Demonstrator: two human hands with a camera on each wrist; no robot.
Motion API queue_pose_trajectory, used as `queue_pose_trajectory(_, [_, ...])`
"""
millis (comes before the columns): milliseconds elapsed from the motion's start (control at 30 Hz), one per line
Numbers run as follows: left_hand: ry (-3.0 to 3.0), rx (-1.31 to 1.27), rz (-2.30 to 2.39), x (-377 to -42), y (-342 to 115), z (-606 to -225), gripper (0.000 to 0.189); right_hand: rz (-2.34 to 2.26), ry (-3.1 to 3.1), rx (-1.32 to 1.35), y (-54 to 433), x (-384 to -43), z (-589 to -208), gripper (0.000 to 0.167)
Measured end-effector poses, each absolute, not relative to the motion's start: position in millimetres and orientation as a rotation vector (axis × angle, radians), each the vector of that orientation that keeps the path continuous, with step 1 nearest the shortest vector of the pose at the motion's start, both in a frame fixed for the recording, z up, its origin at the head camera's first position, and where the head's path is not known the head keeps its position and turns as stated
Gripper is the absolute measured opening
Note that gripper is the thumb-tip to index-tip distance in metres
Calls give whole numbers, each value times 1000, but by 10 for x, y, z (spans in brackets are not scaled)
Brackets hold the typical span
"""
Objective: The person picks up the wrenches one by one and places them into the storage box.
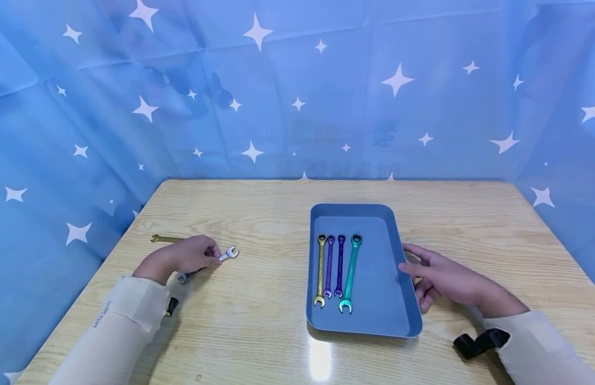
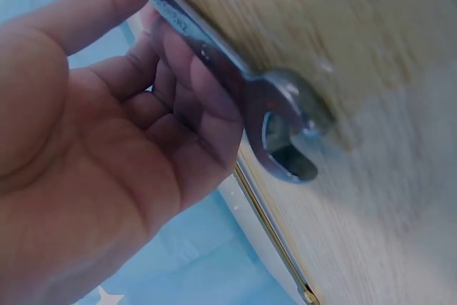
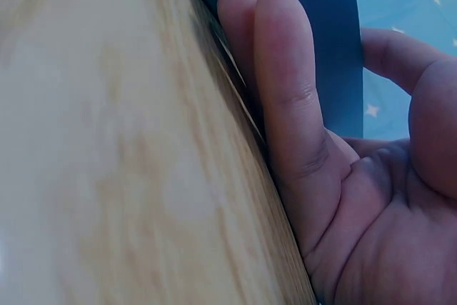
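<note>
My left hand pinches a silver wrench between thumb and fingers, low over the left part of the table. In the left wrist view the wrench's open end points away from the fingers, close to the wood. A gold wrench lies just beyond that hand, partly hidden by it. At the right, my right hand grips the side wall of a blue-grey tray, thumb over the rim and fingers against the outside. Inside the tray lie a gold wrench, two purple wrenches and a green wrench, side by side.
The light wood table reaches back to a blue curtain with white stars, which also hangs along both sides. In the tray, the wrenches occupy the left half. A black strap piece hangs by the right sleeve.
</note>
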State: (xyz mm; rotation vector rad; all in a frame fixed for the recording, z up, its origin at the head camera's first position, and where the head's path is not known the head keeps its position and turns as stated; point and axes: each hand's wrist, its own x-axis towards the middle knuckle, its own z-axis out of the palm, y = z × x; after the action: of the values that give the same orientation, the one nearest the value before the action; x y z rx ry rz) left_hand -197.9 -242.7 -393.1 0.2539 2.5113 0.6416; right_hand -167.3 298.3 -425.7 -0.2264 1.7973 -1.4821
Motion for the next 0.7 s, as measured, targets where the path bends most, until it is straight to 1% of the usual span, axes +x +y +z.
queue_pose_trajectory(200, [2529, 295, 640, -1981, -2451, -3942, 11, -1461, 1833, -204, 2983, -1670, -4286, 82])
queue_pose_trajectory(400, [2574, 302, 692, -1950, -2435, -3940, 6, -1474, 1809, -214, 2985, -1658, -4293, 82])
queue_pose_trajectory(700, [2673, 414, 703, -1941, -2275, -3915, 7, -1476, 1828, -210, 2983, -1654, -4246, 80])
